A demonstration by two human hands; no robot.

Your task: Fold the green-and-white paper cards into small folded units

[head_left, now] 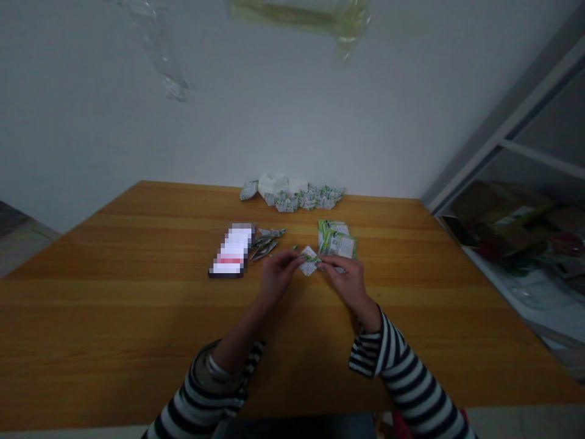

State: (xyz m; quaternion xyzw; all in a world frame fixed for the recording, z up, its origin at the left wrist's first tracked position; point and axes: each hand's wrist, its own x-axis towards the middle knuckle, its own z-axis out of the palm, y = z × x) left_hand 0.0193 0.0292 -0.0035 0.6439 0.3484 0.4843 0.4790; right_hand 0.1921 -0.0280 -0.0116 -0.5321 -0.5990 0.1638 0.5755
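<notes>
My left hand (278, 277) and my right hand (345, 280) meet above the wooden table (114, 317), and both pinch a small folded piece of white and green printed paper (309, 260) between their fingertips. Just beyond my right hand lies a small stack of green and white printed sheets (336, 239). Several narrow folded paper pieces (265, 246) lie beyond my left hand, next to a smartphone (232, 250) with a blurred, lit screen. Striped sleeves cover both forearms.
A long cluster of joined folded paper pieces (292, 195) lies near the far table edge, against a white wall. Open shelving (503, 225) with assorted items stands beyond the right edge. Transparent plastic (297, 15) hangs at the top of the view.
</notes>
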